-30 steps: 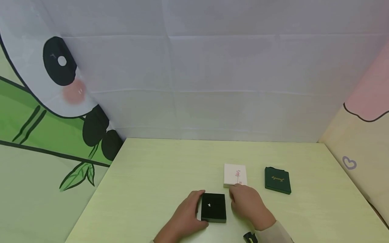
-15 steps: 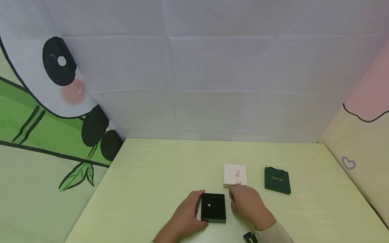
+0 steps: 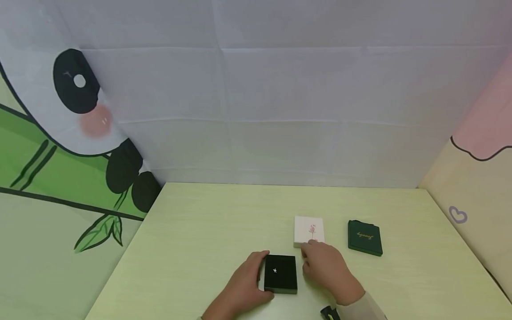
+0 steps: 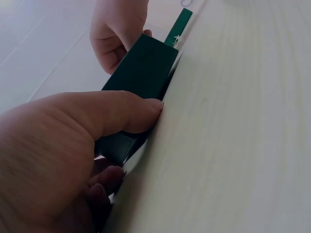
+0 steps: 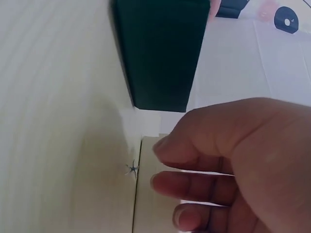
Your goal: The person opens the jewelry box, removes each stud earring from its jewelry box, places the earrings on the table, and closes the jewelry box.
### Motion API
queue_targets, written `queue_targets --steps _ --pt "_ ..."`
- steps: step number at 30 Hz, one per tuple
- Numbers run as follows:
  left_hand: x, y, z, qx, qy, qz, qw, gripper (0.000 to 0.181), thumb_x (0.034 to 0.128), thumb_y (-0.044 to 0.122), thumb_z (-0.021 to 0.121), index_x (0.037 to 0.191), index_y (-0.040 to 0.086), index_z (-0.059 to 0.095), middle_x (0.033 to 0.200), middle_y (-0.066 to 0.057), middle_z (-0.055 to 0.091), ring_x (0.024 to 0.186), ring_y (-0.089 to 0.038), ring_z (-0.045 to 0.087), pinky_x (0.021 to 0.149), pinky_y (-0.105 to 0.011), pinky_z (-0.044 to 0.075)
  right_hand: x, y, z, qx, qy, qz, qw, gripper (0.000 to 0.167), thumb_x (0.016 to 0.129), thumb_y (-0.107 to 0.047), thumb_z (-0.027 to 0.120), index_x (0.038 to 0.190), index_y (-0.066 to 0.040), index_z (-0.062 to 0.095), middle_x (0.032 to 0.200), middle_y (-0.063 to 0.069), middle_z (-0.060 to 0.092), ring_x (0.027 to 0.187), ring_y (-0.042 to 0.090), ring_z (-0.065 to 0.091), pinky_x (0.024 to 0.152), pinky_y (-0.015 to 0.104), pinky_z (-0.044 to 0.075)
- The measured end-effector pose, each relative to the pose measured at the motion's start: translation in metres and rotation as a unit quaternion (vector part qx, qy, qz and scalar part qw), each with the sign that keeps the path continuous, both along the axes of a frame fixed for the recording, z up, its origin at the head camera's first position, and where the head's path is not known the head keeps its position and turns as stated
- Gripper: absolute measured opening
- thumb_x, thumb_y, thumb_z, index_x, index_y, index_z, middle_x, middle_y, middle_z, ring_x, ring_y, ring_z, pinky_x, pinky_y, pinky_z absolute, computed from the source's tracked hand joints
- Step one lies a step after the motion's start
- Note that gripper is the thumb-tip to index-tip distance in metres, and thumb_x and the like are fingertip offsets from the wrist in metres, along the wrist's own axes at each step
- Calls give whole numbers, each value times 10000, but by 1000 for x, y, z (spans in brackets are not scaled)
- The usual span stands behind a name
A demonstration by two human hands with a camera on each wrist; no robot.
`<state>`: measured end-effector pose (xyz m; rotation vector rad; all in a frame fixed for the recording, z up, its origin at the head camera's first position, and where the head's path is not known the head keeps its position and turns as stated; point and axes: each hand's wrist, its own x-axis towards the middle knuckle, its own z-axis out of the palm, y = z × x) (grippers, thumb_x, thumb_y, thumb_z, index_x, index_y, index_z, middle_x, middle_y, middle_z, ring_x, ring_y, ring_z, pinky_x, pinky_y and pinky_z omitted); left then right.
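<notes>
My left hand (image 3: 250, 278) grips a flat, dark open-topped box (image 3: 280, 282) from its left side, with the thumb on the near edge; in the left wrist view its wall looks dark green. Inside the box lies a small silver star-shaped piece (image 3: 274, 270). My right hand (image 3: 326, 269) is at the near edge of a white box (image 3: 309, 226) printed with a pink flower, its thumb and fingers loosely bent and apart. A second small star-shaped piece (image 5: 132, 168) shows just beyond its fingertips in the right wrist view. Whether the hand touches the white box, I cannot tell.
To the right of the white box lies a dark green case (image 3: 365, 238) with gold lettering. A black object (image 3: 330, 312) sits by the right sleeve. The pale table (image 3: 208, 213) meets a light cloth backdrop (image 3: 280, 111) at its far edge.
The fingertips of my right hand have shifted very slightly upward over the white box's near edge. My left hand and the dark box stay in place; the head view has moved a little.
</notes>
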<state>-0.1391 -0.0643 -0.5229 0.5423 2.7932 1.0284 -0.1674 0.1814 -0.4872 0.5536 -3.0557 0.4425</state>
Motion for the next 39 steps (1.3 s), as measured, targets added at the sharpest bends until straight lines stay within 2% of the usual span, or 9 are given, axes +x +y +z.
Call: queue_targets --steps 6,14,18,24,28,35,39 --pt "-1 0 -3 71 17 6 10000 988 645 239 914 1510 154 447 1384 73 529 1104 -110 540 969 -368 487 0 -4 2 -70 165 104 9998 82 816 -87 690 860 -144 650 757 -80 490 629 120 430 567 324 403" --pt "0 -2 -2 121 75 15 9999 978 641 228 910 1503 148 455 1374 66 539 1101 -112 544 962 -368 490 4 -9 9 -111 341 81 9993 159 810 -125 735 966 -130 705 839 -67 580 689 133 541 589 331 455" --pt "1 -3 -2 133 83 -4 9999 974 650 226 904 1508 152 450 1374 71 539 1089 -104 544 955 -359 490 6 -13 10 -117 349 88 9993 181 826 -168 756 992 -139 691 859 -66 576 683 132 531 600 331 467" --pt "2 -4 1 129 95 -51 9999 957 663 221 896 1506 159 448 1391 62 535 1130 -114 546 984 -377 489 10 -24 10 -351 637 539 9959 194 850 -217 768 964 -139 632 832 -68 515 620 108 444 559 300 440" --pt "-2 -4 4 144 74 -6 9999 947 670 219 891 1505 155 449 1401 58 532 1148 -119 547 998 -384 485 6 -33 13 -451 748 858 9925 183 845 -183 745 938 -129 597 810 -69 474 639 96 424 570 281 427" --pt "-9 -5 6 256 225 7 9994 920 674 199 874 1491 128 458 1374 61 534 1014 -82 530 907 -321 484 -6 -49 19 -280 902 1359 9862 168 819 -165 720 927 -123 597 796 -66 461 650 96 406 573 275 404" --pt "-14 -5 7 300 220 22 9993 917 681 205 873 1494 146 452 1373 58 532 1012 -75 531 898 -314 487 -14 -58 22 -240 884 1528 9840 148 818 -153 709 931 -122 620 793 -63 481 642 96 419 586 278 404"
